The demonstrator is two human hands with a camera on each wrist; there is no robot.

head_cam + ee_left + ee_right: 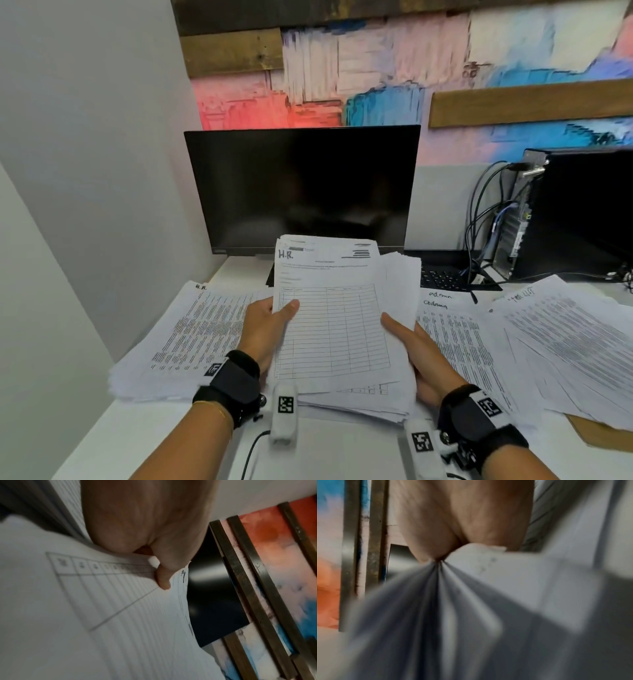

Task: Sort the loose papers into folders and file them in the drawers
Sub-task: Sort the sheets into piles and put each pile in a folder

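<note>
**Four Paper Stacks, One Held in Both Hands**

Left of the hands, one pile marked "H.R." point(191, 339) lay on the white counter point(144, 442). The left hand point(267, 329) and right hand point(421, 356) each pinched a side edge of the held stack point(339, 329), thumbs on its top sheet, headed "H.R." above a ruled table. To the right lay a pile marked "admn" point(459, 339), then a fourth pile point(575, 346), its writing illegible.

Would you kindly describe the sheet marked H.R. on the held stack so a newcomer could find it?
Start at the dark monitor; directly before it, both hands hold a stack of papers above the desk. Its top sheet carries handwritten "H.R." above an empty ruled table, unlike the densely printed piles either side.
</note>
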